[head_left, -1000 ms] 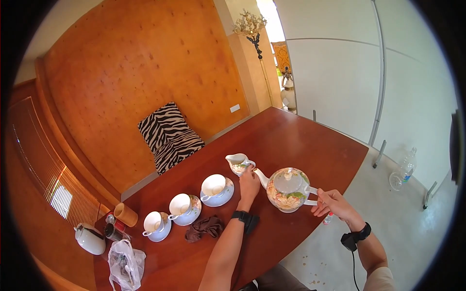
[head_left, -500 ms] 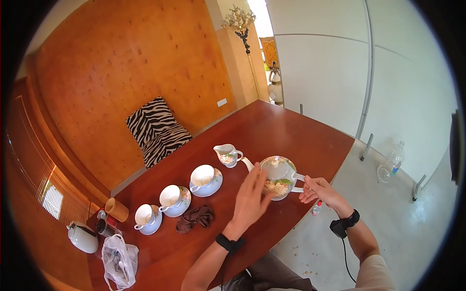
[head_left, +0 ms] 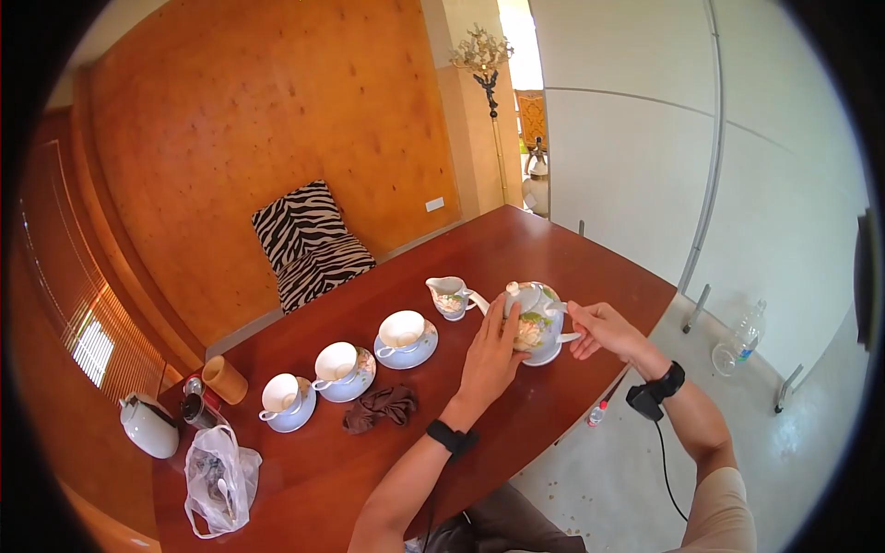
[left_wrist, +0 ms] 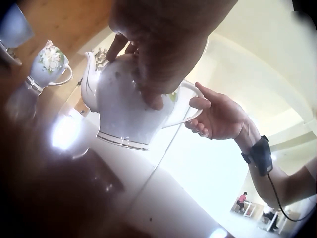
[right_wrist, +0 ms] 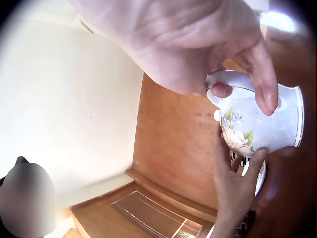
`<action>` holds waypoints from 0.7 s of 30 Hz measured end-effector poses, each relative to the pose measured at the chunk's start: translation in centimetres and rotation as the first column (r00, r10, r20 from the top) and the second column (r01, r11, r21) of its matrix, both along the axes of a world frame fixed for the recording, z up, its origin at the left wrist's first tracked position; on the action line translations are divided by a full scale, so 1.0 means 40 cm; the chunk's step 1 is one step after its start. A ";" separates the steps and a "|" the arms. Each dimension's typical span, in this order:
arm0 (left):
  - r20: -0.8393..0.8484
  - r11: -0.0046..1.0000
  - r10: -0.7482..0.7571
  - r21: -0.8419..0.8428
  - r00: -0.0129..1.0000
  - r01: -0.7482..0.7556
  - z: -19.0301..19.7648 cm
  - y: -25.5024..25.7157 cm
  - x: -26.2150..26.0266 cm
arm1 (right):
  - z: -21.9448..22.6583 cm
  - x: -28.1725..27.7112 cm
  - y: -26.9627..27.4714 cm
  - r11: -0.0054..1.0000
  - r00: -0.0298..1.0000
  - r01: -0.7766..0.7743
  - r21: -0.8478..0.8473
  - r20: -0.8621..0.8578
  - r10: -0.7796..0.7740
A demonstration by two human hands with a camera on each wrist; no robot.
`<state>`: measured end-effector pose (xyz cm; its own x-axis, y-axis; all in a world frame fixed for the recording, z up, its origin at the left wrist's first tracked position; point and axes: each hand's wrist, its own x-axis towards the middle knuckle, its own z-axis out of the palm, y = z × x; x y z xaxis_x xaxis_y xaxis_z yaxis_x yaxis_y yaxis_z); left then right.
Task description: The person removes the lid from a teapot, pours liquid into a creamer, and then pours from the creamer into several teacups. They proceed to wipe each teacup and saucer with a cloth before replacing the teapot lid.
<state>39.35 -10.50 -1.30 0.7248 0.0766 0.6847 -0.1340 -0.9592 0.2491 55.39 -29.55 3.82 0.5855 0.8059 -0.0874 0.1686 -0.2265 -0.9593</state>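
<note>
A floral white teapot (head_left: 539, 330) is held between both hands over the right part of the table. My right hand (head_left: 604, 332) grips its handle, fingers hooked through the loop in the right wrist view. My left hand (head_left: 491, 359) holds the pot's body from the side, its thumb (right_wrist: 258, 159) spread apart from the fingers that reach toward the lid. The spout (left_wrist: 89, 84) points at a matching creamer (head_left: 449, 300), which stands upright on the table. Three cups on saucers, the nearest to the pot being this cup (head_left: 402, 330), line up to the left.
A crumpled brown cloth (head_left: 380, 408) lies in front of the cups. At the table's left are a plastic bag (head_left: 221, 484), a bamboo cup (head_left: 224, 380) and a white thermos jug (head_left: 148, 427). A zebra-striped chair (head_left: 313, 244) stands beyond the far edge.
My left hand has let go of the creamer and come over to the teapot's body. The teapot has turned and tilted, while my right hand has stayed on its handle.
</note>
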 end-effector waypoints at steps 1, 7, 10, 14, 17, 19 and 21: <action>0.044 1.000 0.015 -0.019 0.999 -0.015 0.004 0.008 0.011 | 0.030 0.003 0.016 1.000 1.000 -0.013 -0.020 0.028 0.013; 0.162 0.986 0.108 -0.146 0.981 -0.085 0.020 0.051 0.075 | 0.144 0.058 0.123 0.993 0.983 -0.032 -0.116 0.173 0.052; 0.200 0.975 0.157 -0.186 0.967 -0.120 0.025 0.064 0.097 | 0.195 0.073 0.169 0.985 0.968 -0.038 -0.166 0.239 0.078; 0.207 0.956 0.202 -0.252 0.957 -0.147 0.030 0.076 0.112 | 0.236 0.083 0.222 0.976 0.943 -0.039 -0.216 0.315 0.107; 0.221 0.947 0.210 -0.288 0.952 -0.142 0.033 0.082 0.119 | 0.273 0.074 0.239 0.963 0.925 -0.047 -0.266 0.352 0.142; 0.220 0.941 0.216 -0.307 0.951 -0.143 0.036 0.086 0.119 | 0.288 0.071 0.252 0.955 0.909 -0.024 -0.296 0.392 0.145; 0.218 0.935 0.222 -0.326 0.951 -0.143 0.041 0.088 0.120 | 0.303 0.063 0.262 0.948 0.901 -0.010 -0.317 0.407 0.146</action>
<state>44.14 -6.98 0.33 0.4893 0.4228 0.7628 -0.0586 -0.8567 0.5125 57.92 -19.06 15.96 0.5575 0.8251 -0.0918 0.5693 -0.4605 -0.6811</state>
